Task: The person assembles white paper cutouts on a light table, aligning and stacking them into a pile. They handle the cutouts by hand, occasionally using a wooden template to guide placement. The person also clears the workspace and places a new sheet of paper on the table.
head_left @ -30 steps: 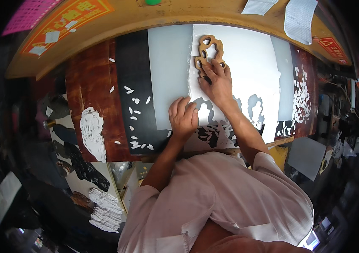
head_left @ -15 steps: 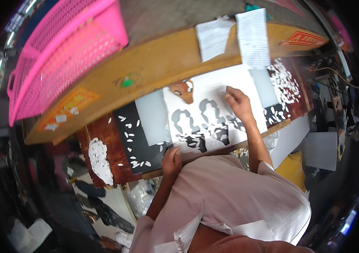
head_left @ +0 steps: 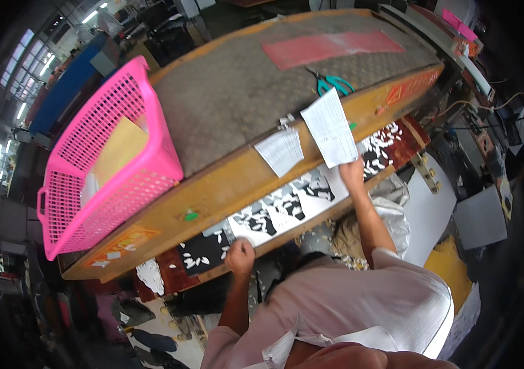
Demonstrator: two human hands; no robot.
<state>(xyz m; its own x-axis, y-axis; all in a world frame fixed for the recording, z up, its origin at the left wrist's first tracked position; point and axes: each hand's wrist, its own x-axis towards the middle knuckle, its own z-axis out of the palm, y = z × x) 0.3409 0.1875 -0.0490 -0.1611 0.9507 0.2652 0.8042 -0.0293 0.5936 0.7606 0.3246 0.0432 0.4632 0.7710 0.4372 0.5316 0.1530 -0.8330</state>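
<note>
A white sheet (head_left: 302, 222) with shaped cut-outs lies on the bench under the ochre press beam (head_left: 225, 207). Black and grey backing shows through its holes, and several small white offcuts are strewn over it. By the sheet's left end, my left hand (head_left: 240, 255) is closed with its fingers curled; what they hold, if anything, is hidden. My right hand (head_left: 352, 174) is at the sheet's right end, just under a hanging printed paper (head_left: 331, 128). Its fingers look bent, their tips partly hidden. The beam covers the far part of the sheet.
A pink plastic basket (head_left: 157, 138) holding a tan piece stands on the beam's left. Teal-handled pliers (head_left: 334, 84) and a red strip (head_left: 329, 49) lie on its top. White offcuts (head_left: 380, 147) cover the bench's right; a heap of white scraps (head_left: 150, 277) lies left.
The view has swung up, showing more of the beam's top. My right hand has moved from above the sheet to its right end. The brown piece on the sheet is now out of sight.
</note>
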